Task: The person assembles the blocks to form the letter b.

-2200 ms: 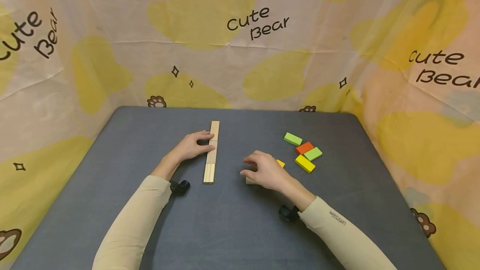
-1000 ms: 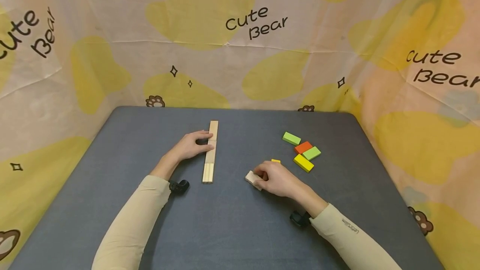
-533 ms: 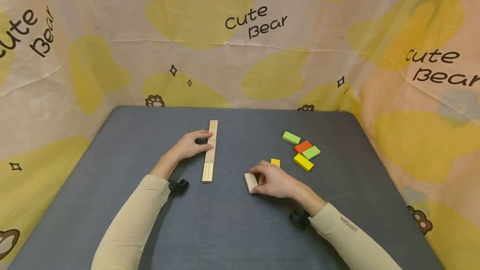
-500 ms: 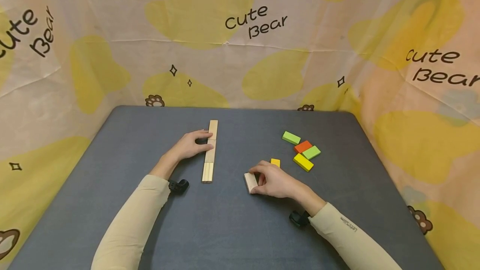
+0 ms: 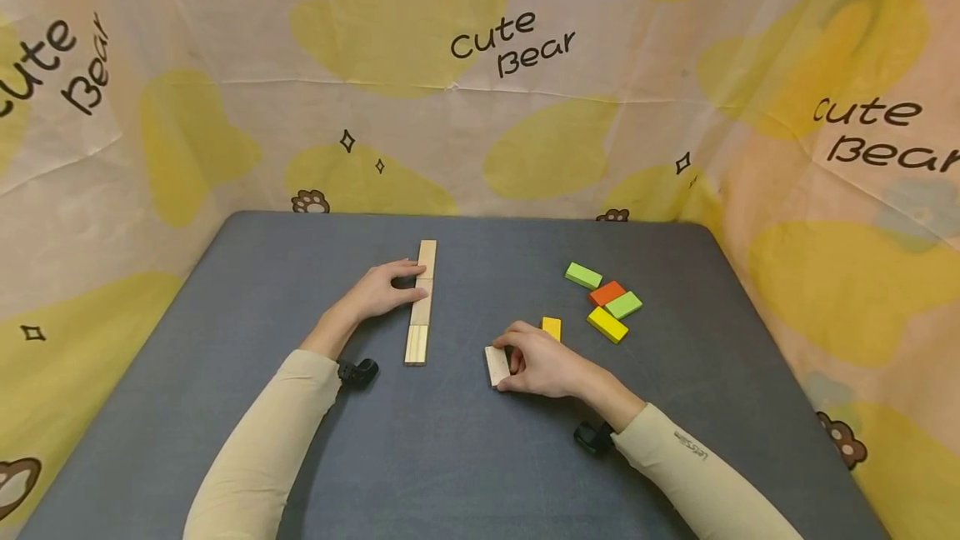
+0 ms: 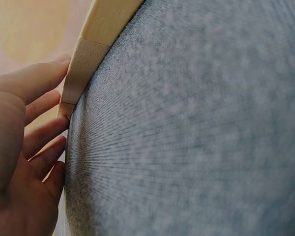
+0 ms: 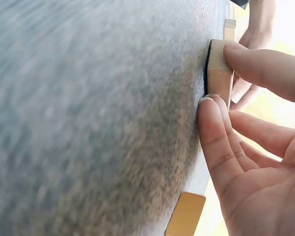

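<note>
A dark grey-blue bench point(image 5: 465, 457) carries a row of pale natural-wood blocks point(image 5: 421, 302) and one more pale wood block point(image 5: 497, 365). Nearby lie two light green blocks point(image 5: 583, 276) point(image 5: 624, 305), an orange block point(image 5: 606, 293) and two yellow blocks point(image 5: 607, 325) point(image 5: 551, 327). Both sleeves point(image 5: 255, 457) are beige. The backdrop cloth point(image 5: 480, 73) is cream with yellow blotches, brown paw prints and black "Cute Bear" lettering.

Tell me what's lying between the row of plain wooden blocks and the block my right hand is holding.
Nothing: the head view shows only bare grey table between the row of wooden blocks and the plain block pinched by the right hand.
</note>
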`<state>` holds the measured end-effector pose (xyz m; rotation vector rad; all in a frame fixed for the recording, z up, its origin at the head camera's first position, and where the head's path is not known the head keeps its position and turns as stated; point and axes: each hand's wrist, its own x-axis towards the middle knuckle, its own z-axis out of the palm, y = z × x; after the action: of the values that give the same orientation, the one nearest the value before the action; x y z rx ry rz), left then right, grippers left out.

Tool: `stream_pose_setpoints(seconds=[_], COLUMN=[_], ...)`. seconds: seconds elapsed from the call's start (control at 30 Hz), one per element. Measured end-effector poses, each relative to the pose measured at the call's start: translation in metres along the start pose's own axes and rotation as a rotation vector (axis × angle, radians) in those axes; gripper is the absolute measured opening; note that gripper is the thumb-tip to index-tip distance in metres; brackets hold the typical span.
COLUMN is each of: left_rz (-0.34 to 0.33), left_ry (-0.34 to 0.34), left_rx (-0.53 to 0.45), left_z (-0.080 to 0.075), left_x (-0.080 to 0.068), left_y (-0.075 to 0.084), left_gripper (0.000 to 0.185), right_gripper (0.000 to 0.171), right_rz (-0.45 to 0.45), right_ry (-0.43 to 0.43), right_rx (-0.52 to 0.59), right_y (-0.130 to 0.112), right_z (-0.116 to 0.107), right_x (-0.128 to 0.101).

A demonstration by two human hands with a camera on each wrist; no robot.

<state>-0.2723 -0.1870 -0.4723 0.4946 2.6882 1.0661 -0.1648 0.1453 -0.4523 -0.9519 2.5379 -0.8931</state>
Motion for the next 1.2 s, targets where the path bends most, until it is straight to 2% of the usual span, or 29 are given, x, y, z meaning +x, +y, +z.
stream_pose_setpoints(seconds=[0.37,0.73,1.2], left_rz=[0.005,0.036,0.060], left_ry=[0.016,0.017,0.015], left_rx=[-0.020,0.052,0.054], left_z=[0.002,0.002,0.006], left_x=[-0.002,-0.008,-0.021], left_y=[0.000,0.003,0.005], left_gripper=[0.061,0.057,0.056], right_gripper=[0.052,0.052,0.052], right_rz=[0.002,-0.027,-0.032], right_ry=[0.011,0.027,0.018], right_rx=[-0.024,-0.027,-0.015], right_y=[-0.003,-0.004,-0.009], right_z=[0.005,0.008,0.008], right_x=[0.006,0.008,0.013])
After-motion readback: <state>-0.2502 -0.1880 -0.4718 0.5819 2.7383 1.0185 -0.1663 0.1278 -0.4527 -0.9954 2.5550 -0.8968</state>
